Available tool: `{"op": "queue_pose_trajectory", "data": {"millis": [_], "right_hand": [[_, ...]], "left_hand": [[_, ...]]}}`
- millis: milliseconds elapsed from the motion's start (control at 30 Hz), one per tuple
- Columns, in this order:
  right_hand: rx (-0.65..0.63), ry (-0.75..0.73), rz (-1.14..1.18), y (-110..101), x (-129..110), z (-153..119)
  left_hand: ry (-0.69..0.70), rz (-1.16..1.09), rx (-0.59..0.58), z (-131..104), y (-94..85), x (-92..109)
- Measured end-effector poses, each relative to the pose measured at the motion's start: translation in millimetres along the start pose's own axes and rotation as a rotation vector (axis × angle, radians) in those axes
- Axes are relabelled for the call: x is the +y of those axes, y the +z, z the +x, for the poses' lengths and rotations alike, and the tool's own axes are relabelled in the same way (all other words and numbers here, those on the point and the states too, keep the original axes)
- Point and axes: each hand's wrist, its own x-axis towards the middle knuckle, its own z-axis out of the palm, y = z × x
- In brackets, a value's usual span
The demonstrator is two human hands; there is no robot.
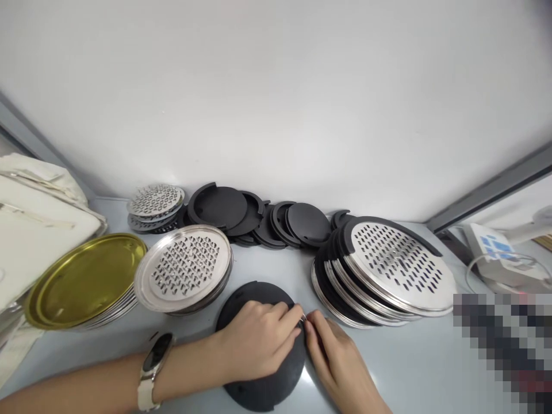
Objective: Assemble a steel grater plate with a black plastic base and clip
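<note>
A round black plastic disc (263, 397) lies on the grey table in front of me. My left hand (267, 336), with a watch at the wrist, rests over the disc with fingers curled at its right edge. Beside that edge, my right hand (334, 351) is closed in a pinch. A small shiny metal piece (303, 317) shows between the fingertips of both hands; its kind is too small to tell. The left palm and fingers hide the middle of the disc.
To the right leans a stack of slotted metal grater discs with black rims (397, 259). A raised-tooth grater disc (187, 267) and gold-coloured round trays (92, 279) lie left. Several black plastic discs (308, 224) and small grater plates (155, 201) line the white wall (276, 86).
</note>
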Motion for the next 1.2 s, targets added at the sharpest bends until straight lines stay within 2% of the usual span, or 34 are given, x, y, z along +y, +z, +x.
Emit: {"op": "queue_pose_trajectory", "data": {"millis": [633,1200], "right_hand": [[-0.07,0.04,0.04,-1.1,0.1,-3.6],[-0.082,0.031,-0.052,-2.1,-2.8,-2.4]], "left_hand": [[-0.001,0.107,0.052,-3.0,-0.8,2.1],[-0.002,0.101,0.019,-2.6,-1.7,1.6]]}}
